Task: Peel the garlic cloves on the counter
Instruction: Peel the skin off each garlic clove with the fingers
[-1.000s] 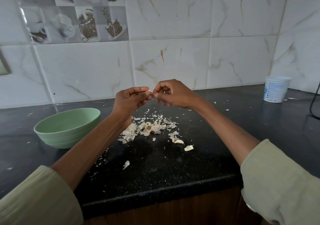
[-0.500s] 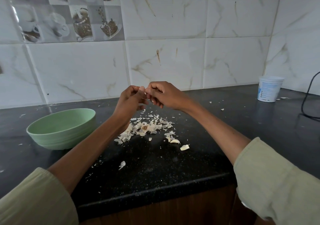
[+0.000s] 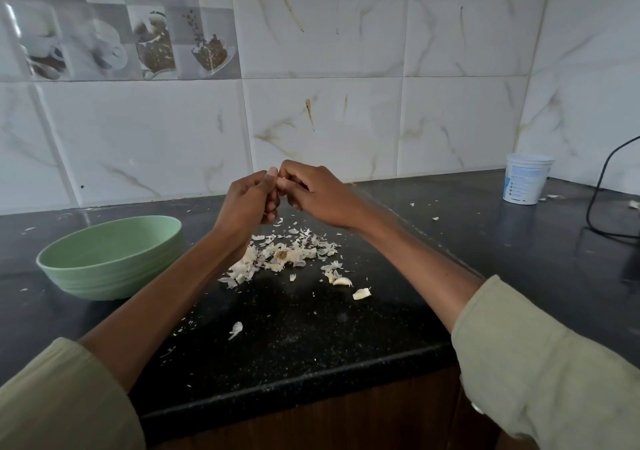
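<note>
My left hand (image 3: 247,200) and my right hand (image 3: 320,195) meet above the black counter (image 3: 298,339), fingertips pinched together on a small garlic clove (image 3: 282,183) that is mostly hidden between them. Below the hands lies a heap of white garlic skins (image 3: 284,255) with a dry root stub in its middle. Two pale cloves (image 3: 343,281) (image 3: 361,294) lie on the counter to the right of the heap. One loose skin flake (image 3: 236,329) lies nearer the front edge.
A pale green bowl (image 3: 110,259) stands on the counter at the left. A white tub (image 3: 526,183) sits at the back right by the tiled wall, with a black cable (image 3: 595,207) beside it. Skin crumbs are scattered over the counter.
Both hands have stayed together on the clove, and the fingers have shifted closer around it. The camera has turned slightly, so the scene sits a little further left.
</note>
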